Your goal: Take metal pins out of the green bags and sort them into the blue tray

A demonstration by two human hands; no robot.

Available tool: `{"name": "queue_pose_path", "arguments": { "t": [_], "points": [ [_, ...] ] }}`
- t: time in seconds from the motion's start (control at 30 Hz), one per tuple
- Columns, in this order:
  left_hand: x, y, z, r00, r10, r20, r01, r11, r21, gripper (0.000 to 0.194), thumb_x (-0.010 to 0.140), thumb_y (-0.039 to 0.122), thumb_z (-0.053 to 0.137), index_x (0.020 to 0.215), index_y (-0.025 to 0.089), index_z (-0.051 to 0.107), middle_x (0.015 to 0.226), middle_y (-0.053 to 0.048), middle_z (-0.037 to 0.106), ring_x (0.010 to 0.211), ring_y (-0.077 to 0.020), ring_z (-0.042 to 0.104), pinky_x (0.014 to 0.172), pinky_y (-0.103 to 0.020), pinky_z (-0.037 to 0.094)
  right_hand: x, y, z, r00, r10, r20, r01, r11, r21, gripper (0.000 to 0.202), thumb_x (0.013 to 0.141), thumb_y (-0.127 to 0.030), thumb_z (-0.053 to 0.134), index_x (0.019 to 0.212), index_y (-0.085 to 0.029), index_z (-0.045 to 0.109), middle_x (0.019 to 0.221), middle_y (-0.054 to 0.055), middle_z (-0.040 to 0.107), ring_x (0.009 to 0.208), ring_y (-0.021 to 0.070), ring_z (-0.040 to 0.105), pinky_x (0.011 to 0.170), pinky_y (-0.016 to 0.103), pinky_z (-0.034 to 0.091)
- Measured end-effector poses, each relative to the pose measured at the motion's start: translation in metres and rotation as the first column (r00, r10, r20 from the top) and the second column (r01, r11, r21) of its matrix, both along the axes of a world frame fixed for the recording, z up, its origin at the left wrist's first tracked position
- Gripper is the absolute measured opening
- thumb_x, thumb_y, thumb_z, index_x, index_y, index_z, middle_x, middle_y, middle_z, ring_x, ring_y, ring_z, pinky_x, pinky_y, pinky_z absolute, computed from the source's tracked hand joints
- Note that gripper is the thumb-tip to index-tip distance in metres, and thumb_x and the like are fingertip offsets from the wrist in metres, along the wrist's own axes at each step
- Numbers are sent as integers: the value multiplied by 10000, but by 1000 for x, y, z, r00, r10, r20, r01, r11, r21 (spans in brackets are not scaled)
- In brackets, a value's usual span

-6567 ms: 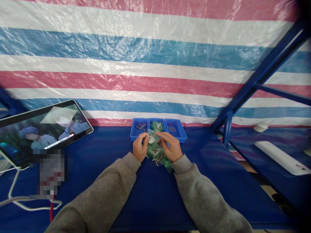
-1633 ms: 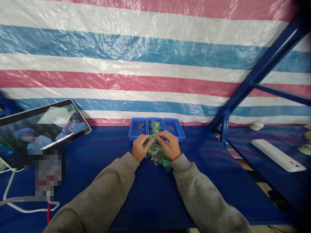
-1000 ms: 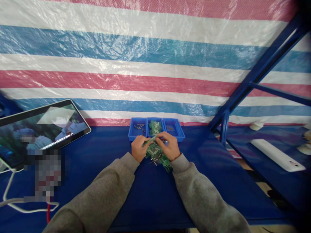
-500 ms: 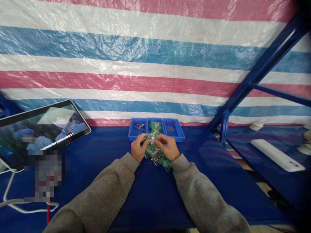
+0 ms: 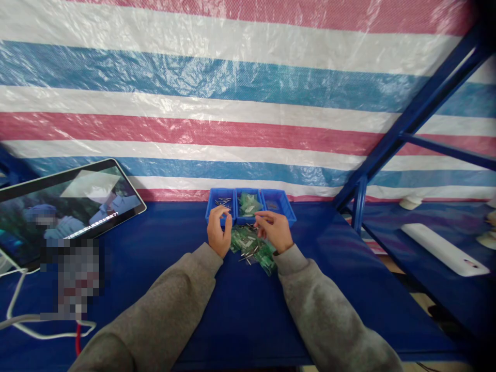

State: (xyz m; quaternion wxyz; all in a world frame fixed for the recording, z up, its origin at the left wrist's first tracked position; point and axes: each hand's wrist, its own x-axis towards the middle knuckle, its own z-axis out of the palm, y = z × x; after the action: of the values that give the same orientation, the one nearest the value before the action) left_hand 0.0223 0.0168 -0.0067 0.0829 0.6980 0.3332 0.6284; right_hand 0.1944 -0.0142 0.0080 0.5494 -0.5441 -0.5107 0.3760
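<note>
Three blue bins stand side by side at the back of the table. The left bin (image 5: 211,204) has metal pins in it, the middle bin (image 5: 248,191) holds green-tinted plastic packets (image 5: 248,205), and the right bin (image 5: 285,206) has a few small pieces. In front of them lies a pile of green packets (image 5: 263,253) with loose metal pins (image 5: 248,254) on it. My left hand (image 5: 219,231) is at the pile's left side, fingers apart and holding nothing. Over the pile's right side, my right hand (image 5: 274,230) has its thumb and fingertips close together; anything between them is too small to make out.
A tablet (image 5: 70,212) leans at the left, with a blurred object (image 5: 79,279) and white cables (image 5: 39,336) before it. At the right are a blue metal frame (image 5: 358,199) and a long white object (image 5: 444,249) on another blue surface. A striped sheet (image 5: 248,124) hangs behind.
My hands have moved apart from the clear green packet they held together. The middle bin now shows more packets near its front, and my left fingers have opened.
</note>
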Motion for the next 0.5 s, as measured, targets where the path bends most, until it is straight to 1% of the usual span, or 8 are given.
{"name": "queue_pose_path", "arguments": {
  "t": [0.03,0.07,0.13,0.2,0.23,0.33,0.4,0.5],
  "points": [
    [0,-1,0,1000,0,-1,0,1000,10,151,889,204,482,1025,153,526,999,-92,562,952,-182,543,781,-316,463,-1,-1,0,990,-12,138,4,998,58,271,768,-400,602,852,-145,639,608,20,626,424,122,528,422,247,399],
    [0,-1,1,1000,4,3,-4,1000,15,146,891,202,479,1020,154,527,992,-90,562,948,-181,543,776,-315,463,-2,-3,1,962,-12,274,-21,993,116,220,783,-367,594,800,-155,651,601,13,613,464,122,530,467,248,407],
    [-1,-1,1,1000,11,17,-12,1000,16,142,894,203,471,1016,156,527,978,-87,559,939,-181,543,764,-313,463,-7,-6,2,858,21,513,-136,973,187,134,776,-301,616,757,-176,662,638,9,605,568,128,542,562,248,411],
    [-1,-2,2,999,17,31,-17,1000,15,141,896,205,468,1014,157,526,967,-83,556,930,-179,544,753,-309,462,-12,-9,3,727,71,683,-248,955,165,84,743,-269,664,762,-188,665,696,10,603,647,133,544,616,244,394],
    [-1,-1,2,999,19,37,-20,1000,16,139,895,205,469,1012,157,526,962,-81,555,925,-179,544,750,-308,461,-13,-10,3,669,94,737,-280,951,133,95,724,-269,687,771,-190,662,718,11,601,670,134,544,628,241,384],
    [0,-1,1,998,24,52,-25,1000,12,133,889,193,475,1006,156,528,951,-75,555,911,-174,545,749,-305,457,-15,-13,6,559,162,813,-307,952,21,154,700,-303,719,762,-185,643,722,3,596,673,125,535,624,227,355],
    [-1,-1,0,998,26,58,-26,1000,3,131,887,188,477,1003,156,530,947,-73,554,900,-170,545,751,-305,456,-13,-15,10,505,252,826,-335,939,-81,164,695,-318,723,720,-182,635,668,-14,584,621,110,517,579,215,328],
    [-1,0,-1,998,27,60,-26,1000,-9,131,887,193,478,1001,158,533,944,-73,553,892,-170,544,749,-307,457,-10,-18,15,414,430,802,-426,870,-247,147,666,-297,743,715,-192,652,615,-41,574,550,90,495,512,200,285]
  ]
}}
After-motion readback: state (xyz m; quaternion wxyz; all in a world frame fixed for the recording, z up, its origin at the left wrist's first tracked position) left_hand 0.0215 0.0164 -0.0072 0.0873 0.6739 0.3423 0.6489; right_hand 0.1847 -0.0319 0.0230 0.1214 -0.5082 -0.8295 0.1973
